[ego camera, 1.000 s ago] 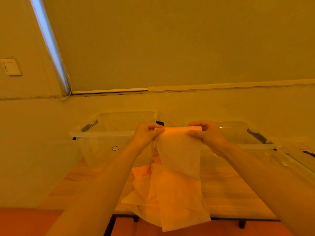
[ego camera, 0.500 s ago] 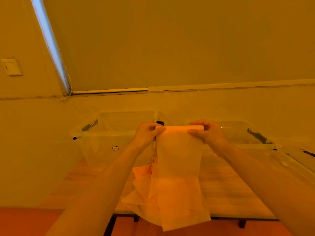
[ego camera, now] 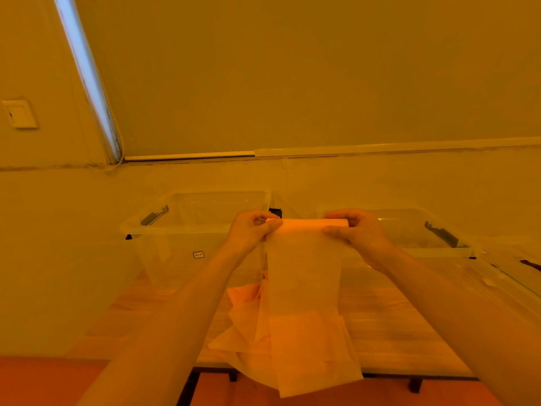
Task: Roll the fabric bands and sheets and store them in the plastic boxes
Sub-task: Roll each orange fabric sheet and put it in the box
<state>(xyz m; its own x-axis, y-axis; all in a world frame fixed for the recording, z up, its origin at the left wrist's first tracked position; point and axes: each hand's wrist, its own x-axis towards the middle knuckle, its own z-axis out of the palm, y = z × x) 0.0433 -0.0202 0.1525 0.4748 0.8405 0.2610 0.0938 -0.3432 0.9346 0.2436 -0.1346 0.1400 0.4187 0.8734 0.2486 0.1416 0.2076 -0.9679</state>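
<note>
On the far-left wall: a light switch [ego camera: 20, 113], then a bright window strip [ego camera: 87, 80] beside the drawn blind [ego camera: 322, 71]. Left clear box [ego camera: 187, 227] sits on the wood table [ego camera: 395, 332]. My left hand [ego camera: 248, 232] and right hand [ego camera: 358, 234] pinch the ends of the fabric band [ego camera: 304, 276], top rolled, tail hanging over the table's front edge. Right clear box [ego camera: 424, 238] behind.

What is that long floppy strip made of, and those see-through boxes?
The strip looks like thin, matte fabric, perhaps non-woven: light glows through it and it hangs limp. The boxes look like clear, glossy hard plastic: you see through their walls, and the rims shine.
</note>
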